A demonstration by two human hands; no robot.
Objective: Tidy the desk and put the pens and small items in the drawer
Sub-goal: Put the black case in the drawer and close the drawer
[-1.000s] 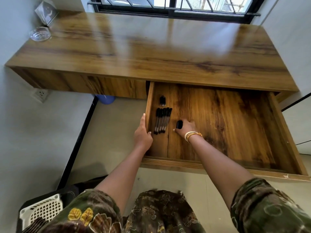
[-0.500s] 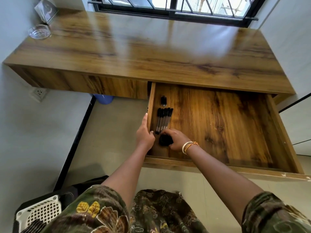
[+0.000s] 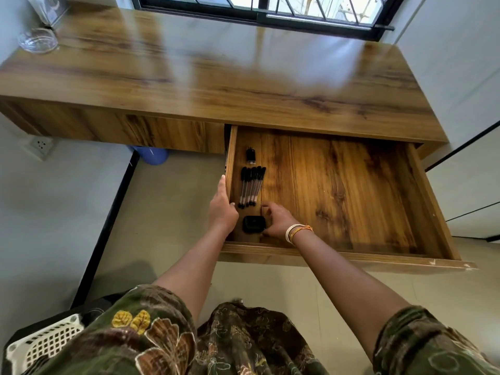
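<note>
Wooden desk (image 3: 216, 77) under a barred window (image 3: 270, 6), its drawer (image 3: 351, 185) pulled wide out on the right side. Left hand (image 3: 222, 209) rests flat against the outside of the drawer's left wall (image 3: 231, 158), fingers straight and pointing toward the desk, thumb hooked over the wall's top edge. Right hand (image 3: 278, 220) is inside the drawer near the front left corner, fingers curled, touching the right edge of a small black square case (image 3: 253, 224) that lies flat on the drawer floor; whether it grips or only touches the case, cannot tell. Bangles (image 3: 296, 231) on the right wrist. A row of black-capped pens (image 3: 251, 189), about 5, lies side by side just beyond the case, close to the left wall, caps toward the desk. A small black item (image 3: 250, 155) sits just beyond the pens. On the desk's far left corner, a clear glass dish (image 3: 38, 40) and a clear stand (image 3: 51, 9) behind it. A white lattice basket (image 3: 40, 345) on the floor at bottom left, a blue object (image 3: 153, 156) under the desk.
</note>
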